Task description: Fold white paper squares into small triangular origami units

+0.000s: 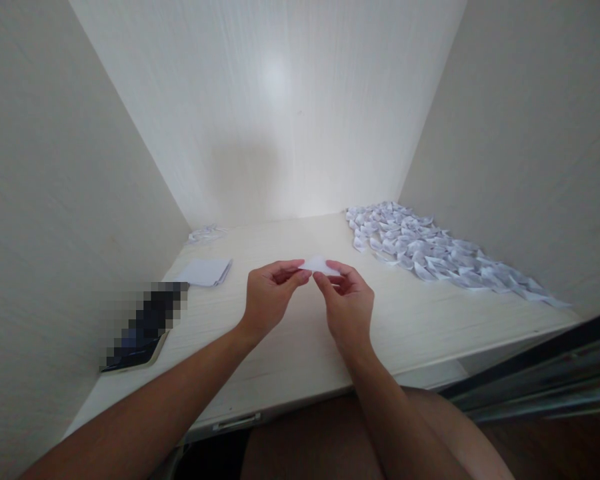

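A small folded piece of white paper (316,265) is held between both hands above the middle of the desk. My left hand (271,291) pinches its left end between thumb and fingers. At the other end, my right hand (349,298) grips it the same way, with the thumb tips close together at the lower edge. The fingers partly cover the paper, so its full shape cannot be made out.
Many folded white paper pieces (420,247) lie along the right wall. On the left are a stack of white paper (205,272), a small heap of paper strips (207,233) and a dark, partly pixelated device (140,347). Pale panels enclose the desk (280,360) on three sides.
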`<state>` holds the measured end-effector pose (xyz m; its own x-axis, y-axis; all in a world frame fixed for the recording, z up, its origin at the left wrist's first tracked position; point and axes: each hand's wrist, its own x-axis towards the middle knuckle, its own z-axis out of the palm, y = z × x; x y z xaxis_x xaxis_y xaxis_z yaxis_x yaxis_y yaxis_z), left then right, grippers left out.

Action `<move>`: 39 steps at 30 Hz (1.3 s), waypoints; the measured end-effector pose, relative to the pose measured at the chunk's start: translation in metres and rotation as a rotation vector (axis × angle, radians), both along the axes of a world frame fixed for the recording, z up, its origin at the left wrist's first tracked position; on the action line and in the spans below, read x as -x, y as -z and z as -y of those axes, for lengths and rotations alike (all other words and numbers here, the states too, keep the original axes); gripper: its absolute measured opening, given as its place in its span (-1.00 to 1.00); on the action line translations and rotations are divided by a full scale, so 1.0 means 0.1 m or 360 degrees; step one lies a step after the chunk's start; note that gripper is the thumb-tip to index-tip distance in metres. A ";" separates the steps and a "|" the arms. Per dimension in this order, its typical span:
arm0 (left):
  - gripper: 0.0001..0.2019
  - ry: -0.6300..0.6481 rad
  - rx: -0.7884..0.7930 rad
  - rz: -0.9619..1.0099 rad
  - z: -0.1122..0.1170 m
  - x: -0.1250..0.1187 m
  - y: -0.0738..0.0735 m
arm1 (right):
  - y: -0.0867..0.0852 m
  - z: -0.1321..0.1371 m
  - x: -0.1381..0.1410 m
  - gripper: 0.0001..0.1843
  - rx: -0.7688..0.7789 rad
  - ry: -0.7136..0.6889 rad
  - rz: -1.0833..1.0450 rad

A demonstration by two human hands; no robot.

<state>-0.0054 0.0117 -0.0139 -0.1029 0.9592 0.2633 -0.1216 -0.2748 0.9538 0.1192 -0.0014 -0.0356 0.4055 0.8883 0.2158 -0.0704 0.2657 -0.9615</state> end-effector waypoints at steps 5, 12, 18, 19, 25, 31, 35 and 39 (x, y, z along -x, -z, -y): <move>-0.67 0.0022 0.0003 0.0055 0.00 -0.01 0.00 | 0.03 -0.01 0.01 -0.62 -0.0062 0.0003 -0.0016; -0.72 0.0004 -0.0055 0.0042 0.02 -0.03 0.02 | 0.01 0.01 0.03 -0.62 -0.0063 -0.0031 -0.0150; -0.76 -0.0064 -0.0127 0.0032 0.06 -0.06 0.04 | -0.01 0.03 0.14 -0.67 -0.0202 0.0023 -0.0284; -0.76 -0.0074 -0.0132 0.0038 0.07 -0.07 0.05 | -0.02 0.03 0.16 -0.68 -0.0208 0.0060 -0.0276; -0.79 -0.0111 -0.0166 -0.0050 0.10 -0.08 0.07 | -0.09 0.06 0.17 -0.75 -0.0181 0.0312 -0.0011; -0.81 -0.0175 -0.0256 -0.0184 0.14 -0.08 0.05 | -0.13 0.05 0.14 -0.72 -0.0157 0.0432 0.0130; -0.83 -0.0173 -0.0276 -0.0173 0.14 -0.09 0.05 | -0.14 0.04 0.13 -0.79 -0.0142 0.0421 0.0128; -0.86 -0.0188 -0.0360 -0.0261 0.15 -0.09 0.06 | -0.16 0.05 0.13 -0.83 -0.0178 0.0448 0.0209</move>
<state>0.0032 -0.0036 -0.0198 -0.1486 0.8582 0.4913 0.0745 -0.4857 0.8709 0.1058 -0.0062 -0.0195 0.5942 0.7130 0.3722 0.1434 0.3615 -0.9213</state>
